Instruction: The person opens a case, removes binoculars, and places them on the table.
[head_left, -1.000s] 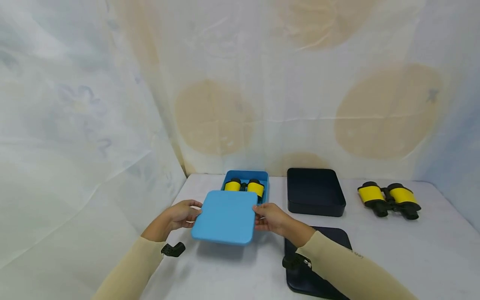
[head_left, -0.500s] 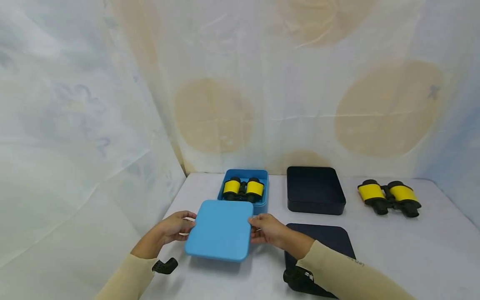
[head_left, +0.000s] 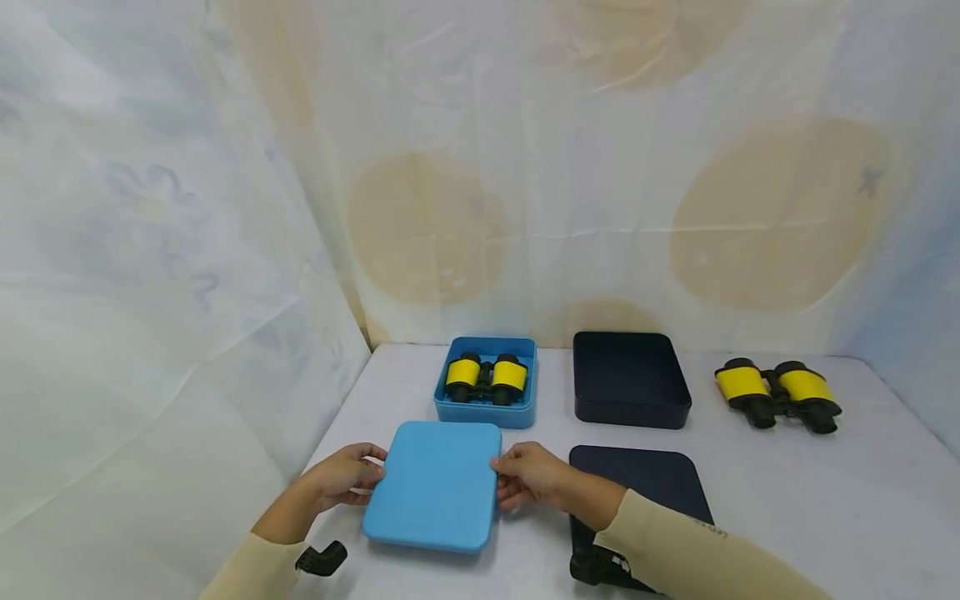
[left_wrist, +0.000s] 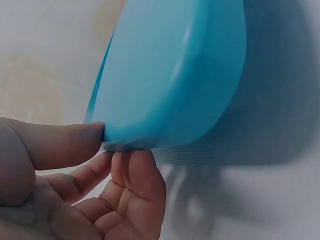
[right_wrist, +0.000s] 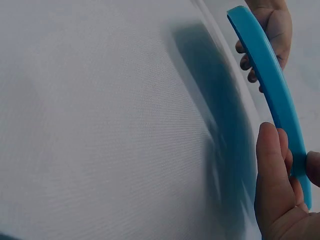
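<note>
- Left hand (head_left: 347, 477): grips the left edge of the flat light-blue rectangular plastic lid (head_left: 435, 485); the left wrist view shows the thumb on the rim and the fingers curled beneath it.
- Right hand (head_left: 529, 477): grips the lid's right edge in the same way, thumb on the rim and fingers under it; the right wrist view shows the lid edge-on, with the left hand at its far end.
- Lid position: held level between both hands, just above the white table (head_left: 825, 500); the shadow beneath it in both wrist views indicates it is not resting flat on the surface, though the gap is small.
- Light-blue open plastic box (head_left: 486, 410): stands behind the lid, near it but apart; one pair of yellow-and-black toy binoculars (head_left: 486, 377) lies inside, objective ends toward the person.
- Black open rectangular box (head_left: 630, 379): stands just to the right of the blue box; nothing shows inside it.
- Flat black lid (head_left: 645, 479): lies on the table in front of the black box, partly under the right forearm.
- Second pair of yellow-and-black binoculars (head_left: 780, 393): lies loose on the table, well to the right of the black box.
- Progress, as a judgement: the blue box is loaded but uncovered, with its lid off the box and in hand; the black box is empty and uncovered, and its binoculars are outside it; whether the blue lid is going on or coming off cannot be told from these views.
</note>
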